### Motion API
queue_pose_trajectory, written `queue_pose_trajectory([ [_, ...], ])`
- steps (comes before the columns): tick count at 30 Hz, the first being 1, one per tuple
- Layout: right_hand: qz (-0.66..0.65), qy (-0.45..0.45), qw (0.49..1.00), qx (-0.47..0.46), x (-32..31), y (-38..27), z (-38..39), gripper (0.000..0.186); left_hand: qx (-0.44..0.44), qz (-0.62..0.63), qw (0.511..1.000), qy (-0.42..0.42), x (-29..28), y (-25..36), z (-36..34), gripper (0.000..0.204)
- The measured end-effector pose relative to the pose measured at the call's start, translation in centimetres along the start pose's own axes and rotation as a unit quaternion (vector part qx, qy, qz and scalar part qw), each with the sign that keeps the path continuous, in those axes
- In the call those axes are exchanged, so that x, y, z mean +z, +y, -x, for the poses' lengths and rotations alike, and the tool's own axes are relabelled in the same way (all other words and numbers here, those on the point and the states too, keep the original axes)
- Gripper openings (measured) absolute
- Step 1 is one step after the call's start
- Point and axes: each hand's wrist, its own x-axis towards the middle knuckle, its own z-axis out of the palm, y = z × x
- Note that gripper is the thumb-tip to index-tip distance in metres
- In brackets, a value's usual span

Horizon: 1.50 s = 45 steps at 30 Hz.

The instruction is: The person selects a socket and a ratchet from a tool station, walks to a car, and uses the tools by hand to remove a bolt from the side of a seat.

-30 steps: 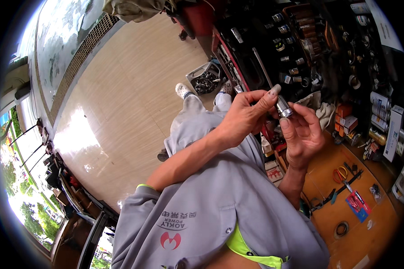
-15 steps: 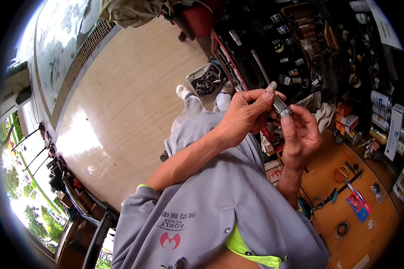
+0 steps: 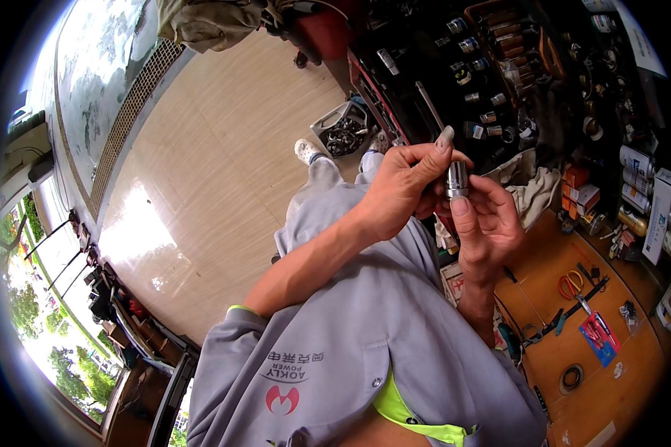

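Looking down through the head view, you have both hands raised over your lap, the left hand (image 3: 399, 190) pinching the top of a small silver metal cylinder (image 3: 456, 179) between thumb and fingers while the right hand (image 3: 487, 227) steadies its lower end with the thumb pressed against it, so both are grasping the same part. To the right and nearer you lies the orange counter (image 3: 555, 343) with red-handled scissors (image 3: 570, 284). With only fingertips on so smooth a part, I judge it could slip, drop past your knees and roll across the tiled floor (image 3: 224, 156).
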Motion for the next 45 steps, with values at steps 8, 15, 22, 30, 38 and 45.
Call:
queue_pose_trajectory([
  [8, -0.005, -0.006, 1.0, -0.011, 0.5, 0.1, -0.5, 0.037, -0.001, 0.03, 0.999, -0.017, -0.6, 0.0, -0.3, 0.043],
  [15, 0.052, -0.002, 0.997, -0.053, 0.8, 0.5, -0.4, 0.038, 0.017, 0.043, 0.999, 0.005, -0.2, -0.3, -0.6, 0.046],
  [22, 0.171, 0.015, 0.968, -0.183, 1.2, 1.2, -0.4, 0.039, 0.016, 0.052, 0.998, -0.012, -0.4, -0.5, -0.8, 0.044],
  [30, 0.223, 0.021, 0.945, -0.238, 1.1, 1.5, -0.5, 0.038, 0.014, 0.051, 0.998, -0.017, -0.3, -0.5, -0.7, 0.043],
  [38, 0.245, 0.04, 0.933, -0.261, 1.0, 1.7, -0.5, 0.04, 0.015, 0.05, 0.999, -0.012, -0.1, -0.6, -0.7, 0.044],
  [45, 0.261, 0.051, 0.922, -0.28, 1.2, 1.7, -0.3, 0.041, -0.004, 0.029, 0.998, -0.047, -0.3, 0.1, -0.3, 0.043],
])
